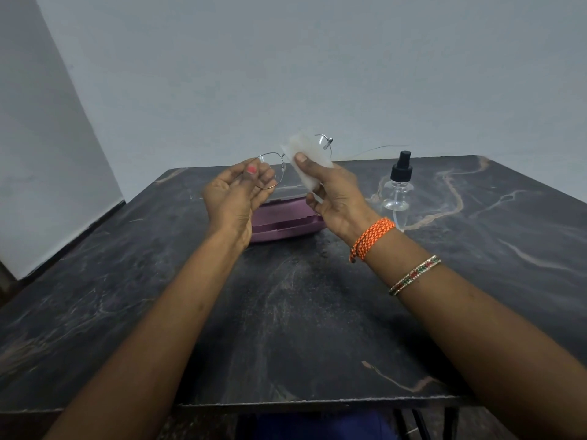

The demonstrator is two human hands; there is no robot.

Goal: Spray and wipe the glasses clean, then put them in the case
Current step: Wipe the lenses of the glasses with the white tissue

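Glasses (270,173), light and fragile, look best held by the rim, where left hand (233,198) pinches while right hand (333,195) pinches cloth (306,160).

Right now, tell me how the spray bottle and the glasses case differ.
The spray bottle is clear with a black nozzle; the glasses case is opaque purple. The bottle stands upright and tall; the case lies flat and low. The bottle is in full view; the hands partly hide the case. Both rest on the dark table, untouched.
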